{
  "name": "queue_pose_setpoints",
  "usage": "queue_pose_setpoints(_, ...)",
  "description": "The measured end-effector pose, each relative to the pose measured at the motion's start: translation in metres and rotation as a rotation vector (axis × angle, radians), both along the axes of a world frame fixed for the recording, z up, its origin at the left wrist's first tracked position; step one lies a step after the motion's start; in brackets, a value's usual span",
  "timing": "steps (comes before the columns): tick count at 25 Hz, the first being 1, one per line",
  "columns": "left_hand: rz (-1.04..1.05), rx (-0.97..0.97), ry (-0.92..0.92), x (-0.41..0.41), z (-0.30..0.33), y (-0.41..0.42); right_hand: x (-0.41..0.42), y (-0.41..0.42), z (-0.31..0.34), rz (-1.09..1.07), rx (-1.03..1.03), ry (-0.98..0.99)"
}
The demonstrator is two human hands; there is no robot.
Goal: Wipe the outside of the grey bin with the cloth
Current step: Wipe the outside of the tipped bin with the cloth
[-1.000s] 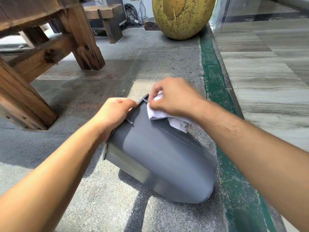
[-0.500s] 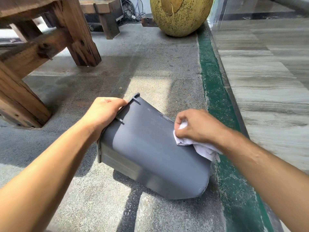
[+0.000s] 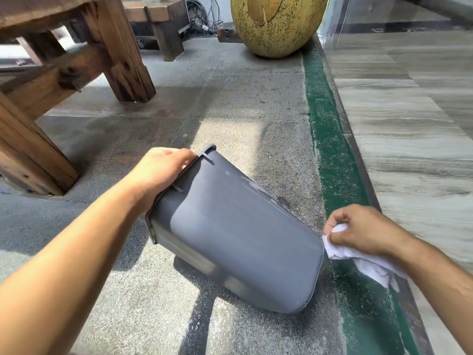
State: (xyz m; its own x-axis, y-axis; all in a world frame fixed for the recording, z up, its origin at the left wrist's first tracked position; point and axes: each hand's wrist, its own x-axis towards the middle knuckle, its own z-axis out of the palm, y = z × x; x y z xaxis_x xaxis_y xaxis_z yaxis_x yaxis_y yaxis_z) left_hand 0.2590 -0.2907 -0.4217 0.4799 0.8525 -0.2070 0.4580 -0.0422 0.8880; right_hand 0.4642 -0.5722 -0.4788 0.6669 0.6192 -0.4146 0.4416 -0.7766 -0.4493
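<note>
The grey bin lies tilted on its side on the gritty floor, its open rim to the left and its base toward the lower right. My left hand grips the rim at the upper left edge and holds the bin steady. A white cloth is bunched in my right hand, which sits at the bin's base corner on the right, with the cloth's edge touching that corner. Pale scuff marks run along the bin's upper edge.
A heavy wooden bench frame stands at the left and rear. A large speckled yellow pot sits at the back. A green painted strip and a raised tiled step run along the right.
My right hand has swept the cloth from the bin's rim down along its upper side to the base corner. The left hand has kept its grip on the rim.
</note>
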Motion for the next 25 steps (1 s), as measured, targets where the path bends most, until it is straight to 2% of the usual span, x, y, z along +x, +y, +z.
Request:
queue_pose_setpoints(3,-0.028,-0.016,0.015,0.003,0.007,-0.006,-0.001,0.024,0.014,-0.004,0.171,-0.127)
queue_pose_setpoints(7,-0.045,-0.008,0.082,0.006,0.014,-0.016,-0.017,0.071,0.037,-0.087,0.508,-0.145)
queue_pose_setpoints(11,-0.061,0.083,0.182,0.011,0.014,-0.023,-0.038,0.119,0.056,0.02,0.58,-0.339)
queue_pose_setpoints(14,-0.052,0.059,0.154,0.012,0.009,-0.02,-0.057,0.149,0.063,0.131,0.564,-0.444)
queue_pose_setpoints(16,-0.068,0.083,0.153,0.011,0.006,-0.018,-0.067,0.161,0.063,0.193,0.54,-0.394)
queue_pose_setpoints(19,-0.055,0.127,0.173,0.009,0.005,-0.015,-0.07,0.165,0.059,0.238,0.632,-0.19)
queue_pose_setpoints(22,-0.044,0.106,0.153,0.009,0.002,-0.012,-0.072,0.162,0.046,0.304,0.632,-0.172)
queue_pose_setpoints(25,-0.074,0.13,0.158,0.015,-0.001,-0.012,-0.075,0.16,0.031,0.28,0.68,-0.161)
